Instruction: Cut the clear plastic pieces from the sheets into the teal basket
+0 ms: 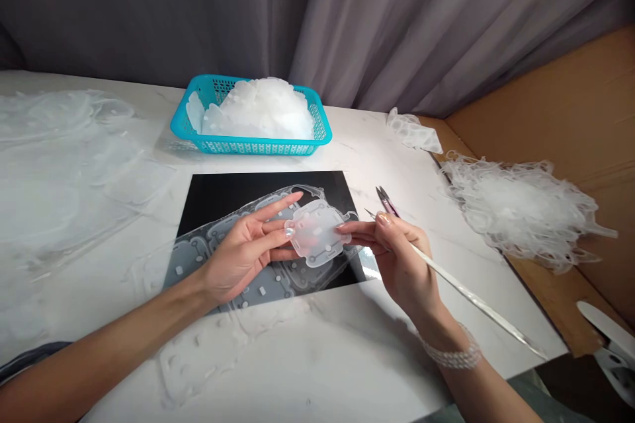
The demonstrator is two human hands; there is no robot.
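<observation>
Between the thumb and fingers of my left hand (248, 248) is a small translucent silicone piece (320, 238) with a wavy edge, slots and small round holes. My right hand (404, 254) grips a long, thin white tool (471, 297) with a dark pointed tip, and its fingertips also touch the piece's right edge. Below the hands, a large clear sheet of moulded pieces (198, 254) lies across a black mat (238, 188) and the white table. Dark-bladed thread snips (385, 201) lie just beyond my right hand.
A blue basket (248, 145) heaped with translucent pieces stands at the back. More clear sheets (64, 172) are piled at the left. Stringy offcuts (520, 205) spill over cardboard (560, 106) at the right, near a crumpled clear strip (414, 131). A grey curtain (149, 13) hangs behind.
</observation>
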